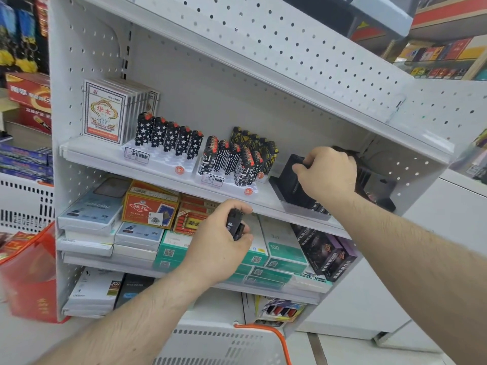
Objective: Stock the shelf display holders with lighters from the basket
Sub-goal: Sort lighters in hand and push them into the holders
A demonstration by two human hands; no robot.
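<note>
While the white slotted plastic basket point(224, 346) with its orange handle sits lowest and nearest, the left hand point(220, 241) just above it grips a small black lighter point(235, 223) printed with white characters. Farther up on the white metal shelf point(163, 171), the right hand point(328, 171) clasps the top of a black boxy display holder point(292, 183), beside white trays labelled "NBM" point(143, 156) holding star-patterned lighters point(168, 135).

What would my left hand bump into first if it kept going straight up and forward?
Probably the front edge of the lighter shelf, just above the left hand and its black lighter; depth is unclear.
</note>
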